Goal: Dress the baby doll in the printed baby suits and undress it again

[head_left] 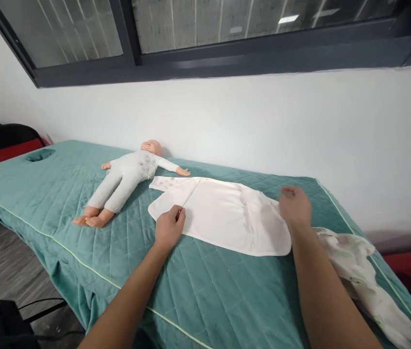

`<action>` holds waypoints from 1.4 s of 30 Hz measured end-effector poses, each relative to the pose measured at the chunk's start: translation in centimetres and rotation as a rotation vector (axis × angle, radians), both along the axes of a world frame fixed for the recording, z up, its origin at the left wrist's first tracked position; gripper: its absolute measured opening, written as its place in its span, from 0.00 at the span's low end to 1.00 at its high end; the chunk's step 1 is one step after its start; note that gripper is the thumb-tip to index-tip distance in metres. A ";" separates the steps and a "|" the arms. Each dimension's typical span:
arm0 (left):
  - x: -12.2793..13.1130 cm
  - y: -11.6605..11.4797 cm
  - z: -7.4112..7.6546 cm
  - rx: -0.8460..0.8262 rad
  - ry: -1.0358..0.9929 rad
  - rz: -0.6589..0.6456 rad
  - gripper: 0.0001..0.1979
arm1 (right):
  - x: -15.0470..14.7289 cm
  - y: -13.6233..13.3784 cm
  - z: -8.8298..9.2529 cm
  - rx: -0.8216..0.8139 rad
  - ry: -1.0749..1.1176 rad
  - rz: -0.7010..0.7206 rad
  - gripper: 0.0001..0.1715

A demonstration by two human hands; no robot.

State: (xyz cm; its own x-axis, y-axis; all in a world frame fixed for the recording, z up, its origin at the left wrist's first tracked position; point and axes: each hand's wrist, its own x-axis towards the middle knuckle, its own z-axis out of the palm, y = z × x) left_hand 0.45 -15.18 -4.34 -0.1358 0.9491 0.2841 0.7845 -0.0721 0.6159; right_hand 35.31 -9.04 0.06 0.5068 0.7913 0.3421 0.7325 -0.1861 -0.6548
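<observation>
A white baby sleep sack (223, 213) lies flat on the green quilted bed cover (82, 218). My left hand (169, 227) rests on its near left edge with fingers curled, pinching the fabric. At the sack's right end is my right hand (294, 206), fingers bent down onto the cloth. A baby doll (127, 177) in a white suit lies on its back to the left of the sack, arms spread.
A crumpled patterned white cloth (365, 276) lies at the bed's right end, under my right forearm. The bed stands against a white wall below a dark-framed window (205, 53). A face hole (40, 155) is at the far left. Dark chairs stand at the left.
</observation>
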 end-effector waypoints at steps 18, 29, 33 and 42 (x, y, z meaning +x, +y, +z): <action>1.7 -0.8 0.2 0.293 0.415 -0.329 0.14 | -14.1 -2.2 -3.6 -0.353 -0.585 0.506 0.31; 5.7 9.0 -0.4 -0.086 0.350 -0.332 0.30 | -14.9 1.9 -3.1 -0.436 -0.439 0.192 0.42; 6.2 11.2 0.3 -0.173 0.295 -0.269 0.32 | -14.8 2.8 -3.3 -0.430 -0.407 0.099 0.42; 6.3 12.1 0.3 -0.152 0.214 -0.165 0.32 | -13.3 3.2 -3.8 -0.350 -0.313 0.126 0.43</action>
State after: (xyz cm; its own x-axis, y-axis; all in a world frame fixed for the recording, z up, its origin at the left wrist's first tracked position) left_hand 6.72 -3.03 -4.05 0.0711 0.9872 0.1425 0.8828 -0.1287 0.4517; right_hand 22.00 -5.83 -3.71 0.3144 0.9348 0.1651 0.9156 -0.2526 -0.3129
